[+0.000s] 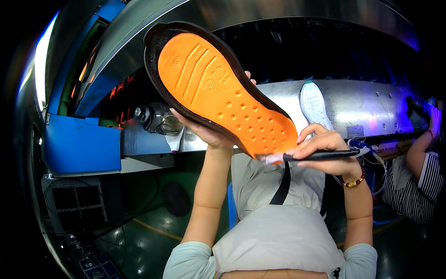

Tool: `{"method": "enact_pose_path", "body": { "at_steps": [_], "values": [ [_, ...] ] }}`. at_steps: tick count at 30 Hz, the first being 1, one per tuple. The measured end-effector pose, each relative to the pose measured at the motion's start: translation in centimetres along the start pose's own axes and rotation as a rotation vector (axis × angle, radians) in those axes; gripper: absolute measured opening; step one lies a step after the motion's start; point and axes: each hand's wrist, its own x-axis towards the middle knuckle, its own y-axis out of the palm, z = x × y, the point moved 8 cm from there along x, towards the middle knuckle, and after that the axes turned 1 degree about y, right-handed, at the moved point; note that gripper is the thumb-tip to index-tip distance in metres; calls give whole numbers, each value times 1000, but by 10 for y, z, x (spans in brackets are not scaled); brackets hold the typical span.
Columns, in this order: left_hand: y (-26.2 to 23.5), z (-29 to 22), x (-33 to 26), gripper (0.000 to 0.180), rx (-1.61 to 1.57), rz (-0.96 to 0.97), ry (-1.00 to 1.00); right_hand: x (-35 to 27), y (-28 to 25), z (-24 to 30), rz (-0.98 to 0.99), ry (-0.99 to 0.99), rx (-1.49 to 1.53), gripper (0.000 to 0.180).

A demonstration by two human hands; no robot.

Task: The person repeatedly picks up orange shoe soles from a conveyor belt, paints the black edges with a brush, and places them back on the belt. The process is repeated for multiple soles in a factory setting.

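Observation:
My left hand grips a shoe sole from beneath and along its edge. The sole has a raised black rim around an orange inner face with dimples and molded lines, and it is held tilted, its wide end toward the upper left. In my right hand is a slim brush with a black handle. Its pale tip touches the narrow end of the sole, at the lower right by the rim. Fingertips of my right hand are close to that same edge.
A pale insole-shaped piece lies on the metal bench. A clear bottle with a black lid stands left of the sole, near another white piece. A blue machine housing is at left; a co-worker's arm is at right.

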Motion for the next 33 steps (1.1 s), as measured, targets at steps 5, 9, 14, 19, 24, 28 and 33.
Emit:
{"method": "enact_pose_path", "body": {
  "at_steps": [5, 9, 14, 19, 24, 28, 33],
  "values": [
    [13, -3, 4, 88, 49, 36, -16, -3, -19, -29, -101, 76, 531, 17],
    [10, 6, -19, 77, -292, 122, -74, -5, -7, -28, -235, 80, 722, 16],
    [-22, 31, -52, 69, -173, 198, -164, 0, 16, -16, -193, 233, 611, 18],
    [-17, 28, -48, 50, -165, 119, -430, 11, 8, 13, 46, 107, 489, 17],
    [-9, 33, -44, 46, -141, 69, -682, 21, 20, 24, 206, -2, 145, 14],
    [-16, 38, -55, 47, -147, 7, -886, 18, 10, 36, 302, -27, 302, 16],
    [7, 45, -58, 69, 223, 40, -987, 24, 19, 33, 483, -71, 93, 15]
  ]
}}
